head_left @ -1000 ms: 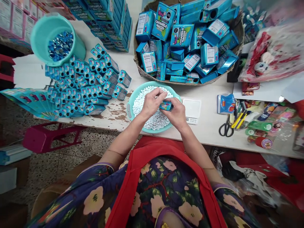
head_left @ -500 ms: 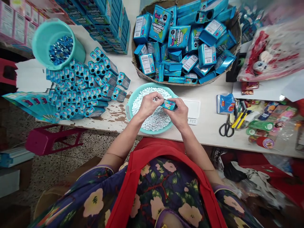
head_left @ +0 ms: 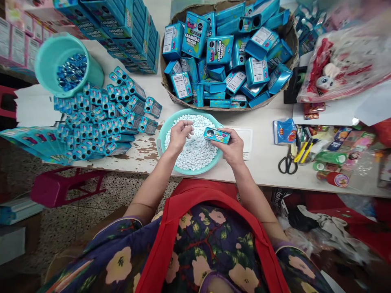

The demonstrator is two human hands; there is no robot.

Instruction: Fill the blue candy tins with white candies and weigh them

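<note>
Gripping a small blue candy box (head_left: 217, 135) by its right end, the right hand (head_left: 233, 148) has its fingers closed round it and holds it level above the right rim of the teal basin (head_left: 161, 136). Left of it, the left hand (head_left: 179, 136) hangs half curled over the white candies (head_left: 195, 150), its fingertips bunched; whether they pinch any cannot be told. Filled small boxes (head_left: 100, 120) lie heaped farther left, and a basket (head_left: 166, 87) of larger boxes sits beyond.

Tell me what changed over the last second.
The left hand let go of the small blue cardboard box and moved left over the white candies in the teal plastic basin. The right hand keeps its grip on it.
</note>
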